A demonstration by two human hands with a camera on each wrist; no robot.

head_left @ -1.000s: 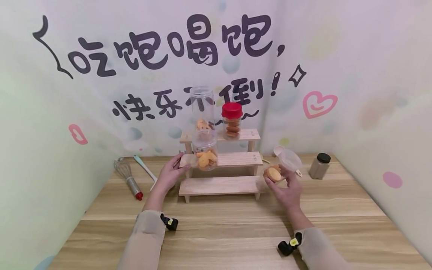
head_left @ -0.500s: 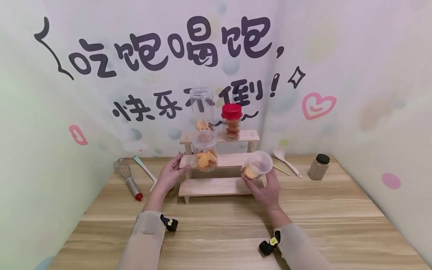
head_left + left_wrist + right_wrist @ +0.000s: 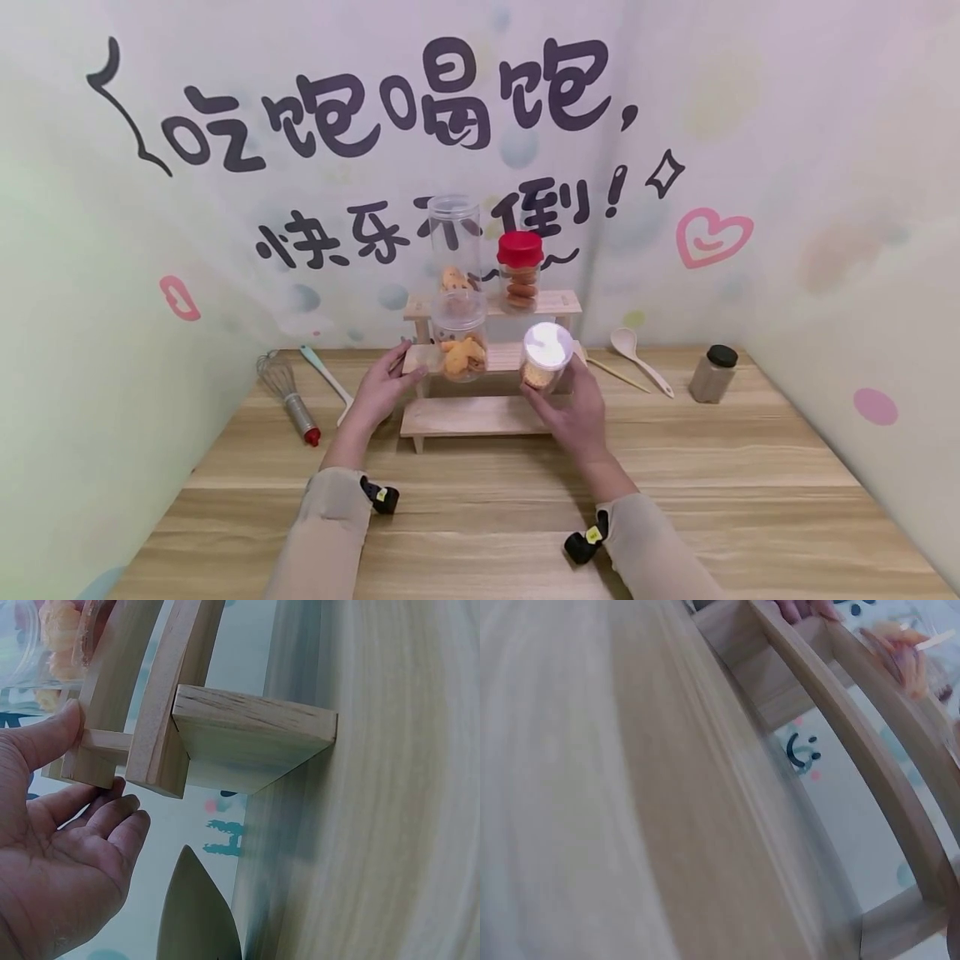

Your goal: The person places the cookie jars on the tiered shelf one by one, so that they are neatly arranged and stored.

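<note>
A three-tier wooden display rack (image 3: 472,415) stands against the back. My left hand (image 3: 384,387) pinches the left end of its middle tier; the left wrist view shows the thumb above the board and the fingers below. In my right hand (image 3: 581,412) is a clear jar (image 3: 546,358) of round biscuits, tilted in front of the middle tier's right part. Whether it touches the board I cannot tell. Another clear jar of cookies (image 3: 461,354) sits on the middle tier's left. The top tier bears a tall clear jar (image 3: 455,242) and a red-lidded jar (image 3: 521,275).
Left of the rack lie a whisk (image 3: 291,396) and a utensil with a light blue handle (image 3: 326,372). On the right are a pale spoon (image 3: 641,360), a thin yellowish stick (image 3: 618,375) and a black-lidded jar (image 3: 714,375). A printed cloth hangs behind.
My right hand has carried the biscuit jar leftward from beside the rack to the front of the middle tier, turning it more upright. The left hand keeps its hold on the rack.
</note>
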